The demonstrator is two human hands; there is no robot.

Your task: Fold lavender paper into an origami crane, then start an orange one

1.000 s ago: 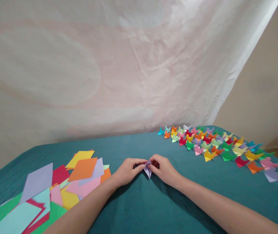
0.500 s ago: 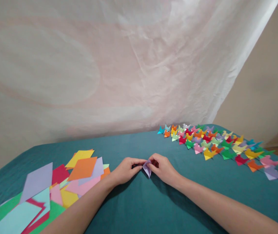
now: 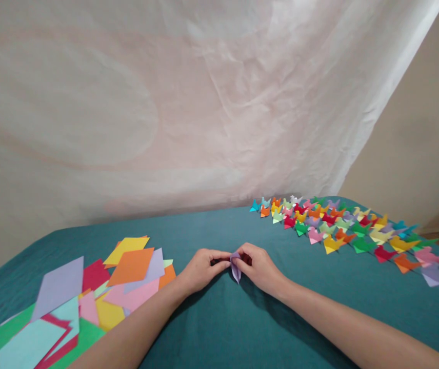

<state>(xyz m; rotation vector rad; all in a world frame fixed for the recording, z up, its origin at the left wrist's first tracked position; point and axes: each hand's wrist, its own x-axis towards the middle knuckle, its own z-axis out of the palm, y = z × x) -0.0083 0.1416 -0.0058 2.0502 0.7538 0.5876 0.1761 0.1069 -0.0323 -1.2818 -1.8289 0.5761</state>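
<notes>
A small folded piece of lilac origami paper (image 3: 236, 271) is held between my two hands just above the table, its pointed end hanging down. My left hand (image 3: 204, 267) pinches its left edge between thumb and fingertips. From the other side my right hand (image 3: 257, 264) grips it, fingers curled and thumb pressed against it. The fingers cover the upper part, so its exact folds are hidden there.
Loose squares of coloured paper, an orange one (image 3: 131, 266) among them, overlap on the left of the green tablecloth (image 3: 204, 328). Rows of folded paper birds, such as a yellow one (image 3: 332, 245), stand on the right. A pale curtain (image 3: 188, 118) hangs behind.
The lilac paper has narrowed, its sides drawn closer together between my fingers. My left fingertips are slightly nearer my right hand. The view has shifted a little.
</notes>
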